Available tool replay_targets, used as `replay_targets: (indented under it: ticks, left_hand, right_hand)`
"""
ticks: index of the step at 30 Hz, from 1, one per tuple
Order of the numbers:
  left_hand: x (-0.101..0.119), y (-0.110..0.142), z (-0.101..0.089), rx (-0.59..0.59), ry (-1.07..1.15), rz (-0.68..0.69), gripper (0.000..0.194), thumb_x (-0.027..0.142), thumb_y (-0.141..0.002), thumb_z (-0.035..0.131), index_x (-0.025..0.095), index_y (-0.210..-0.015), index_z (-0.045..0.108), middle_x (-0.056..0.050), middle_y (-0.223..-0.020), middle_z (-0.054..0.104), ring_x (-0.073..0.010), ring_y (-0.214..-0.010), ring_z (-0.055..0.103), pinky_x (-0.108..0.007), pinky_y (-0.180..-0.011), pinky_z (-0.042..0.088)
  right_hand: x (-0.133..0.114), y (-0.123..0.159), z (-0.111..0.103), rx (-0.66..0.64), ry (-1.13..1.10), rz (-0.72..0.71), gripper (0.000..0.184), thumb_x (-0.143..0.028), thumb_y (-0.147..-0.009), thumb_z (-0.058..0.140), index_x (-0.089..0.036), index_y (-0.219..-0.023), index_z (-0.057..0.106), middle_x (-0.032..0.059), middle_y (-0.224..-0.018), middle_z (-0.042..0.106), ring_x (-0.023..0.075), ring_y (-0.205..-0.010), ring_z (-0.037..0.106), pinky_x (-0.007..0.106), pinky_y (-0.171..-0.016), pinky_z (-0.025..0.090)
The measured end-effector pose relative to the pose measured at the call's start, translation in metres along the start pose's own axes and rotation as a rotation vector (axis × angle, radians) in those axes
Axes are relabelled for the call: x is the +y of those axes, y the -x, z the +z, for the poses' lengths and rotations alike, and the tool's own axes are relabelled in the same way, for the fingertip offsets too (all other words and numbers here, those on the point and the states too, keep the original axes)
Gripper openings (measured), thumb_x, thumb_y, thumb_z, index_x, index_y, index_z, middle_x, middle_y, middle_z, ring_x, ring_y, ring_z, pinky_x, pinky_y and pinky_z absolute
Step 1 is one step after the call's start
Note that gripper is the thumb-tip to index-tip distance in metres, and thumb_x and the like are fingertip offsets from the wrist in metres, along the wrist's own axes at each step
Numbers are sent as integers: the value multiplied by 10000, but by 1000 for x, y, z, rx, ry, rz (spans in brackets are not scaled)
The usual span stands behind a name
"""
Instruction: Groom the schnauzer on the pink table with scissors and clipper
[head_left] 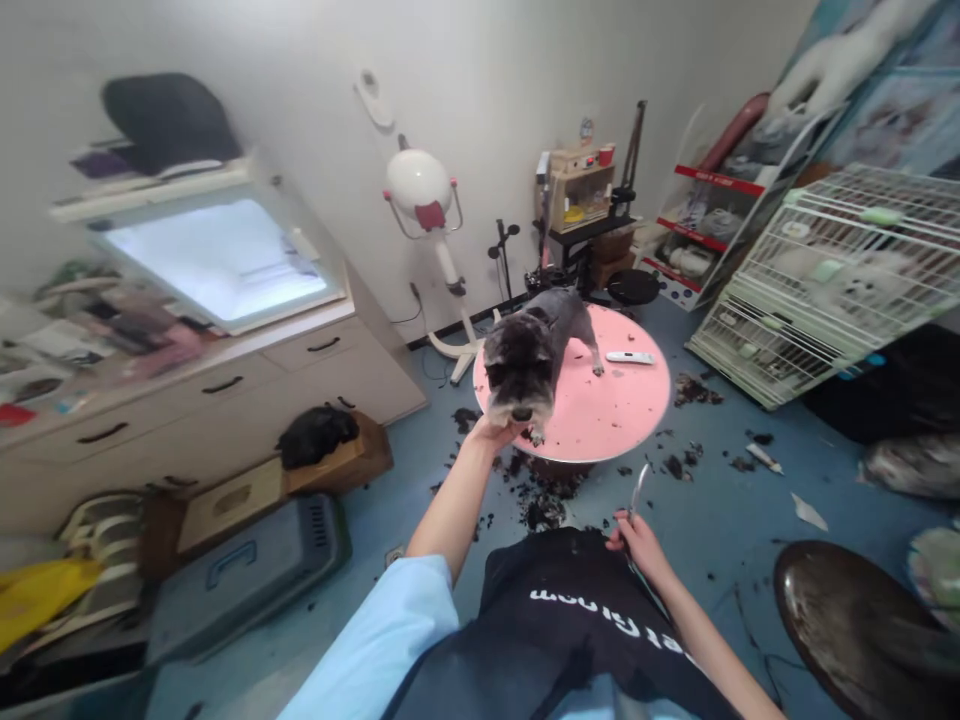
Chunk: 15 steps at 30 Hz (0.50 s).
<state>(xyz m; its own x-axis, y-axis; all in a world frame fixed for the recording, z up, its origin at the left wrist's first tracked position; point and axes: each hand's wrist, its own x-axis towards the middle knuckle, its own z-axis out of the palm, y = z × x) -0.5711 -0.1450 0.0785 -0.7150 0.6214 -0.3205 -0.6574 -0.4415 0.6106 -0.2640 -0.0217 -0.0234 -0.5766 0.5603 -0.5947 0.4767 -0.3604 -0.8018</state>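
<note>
A grey dog (pixel 555 320) with a dark head stands on a round pink table (pixel 622 410), facing me. My left hand (pixel 499 432) cups the dog's chin from below, and the muzzle partly hides its fingers. In my right hand (pixel 636 540), low in front of my apron and apart from the dog, is a pair of scissors (pixel 640 488). Their slim, slightly curved metal blade points up; the fingers cover the handles. White hair clippers (pixel 630 358) lie on the tabletop to the right of the dog, among small tufts of hair.
Dark hair clippings (pixel 544 505) litter the blue floor around the table. A wire cage (pixel 847 270) with a white animal inside stands at right. A brown round stool (pixel 847 620) is near me. At left are drawers (pixel 225 385) and a pet carrier (pixel 247 570); a white dryer (pixel 420 185) stands behind.
</note>
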Motion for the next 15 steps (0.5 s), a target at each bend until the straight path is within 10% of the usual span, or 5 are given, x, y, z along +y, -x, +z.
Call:
replay_targets:
  ticks: [6, 15]
  left_hand:
    - [2, 11, 51, -3, -55, -126, 84, 116, -826, 638, 168, -763, 620, -11, -636, 677, -114, -561, 639, -219, -659, 583]
    - [82, 34, 81, -89, -296, -337, 689, 697, -821, 534, 111, -1176, 602, -177, -965, 731, -305, -845, 709, -442, -786, 544]
  right_hand:
    - [-47, 1, 43, -417, -207, -108, 678, -314, -510, 835, -207, -1096, 512, 41, -891, 730, 224, -833, 727, 358, -790, 537]
    - [-68, 14, 134, -610, 37, -455, 332, -135, -720, 637, -211, -1017, 510, 41, -935, 685, 164, -728, 674, 326, -712, 538]
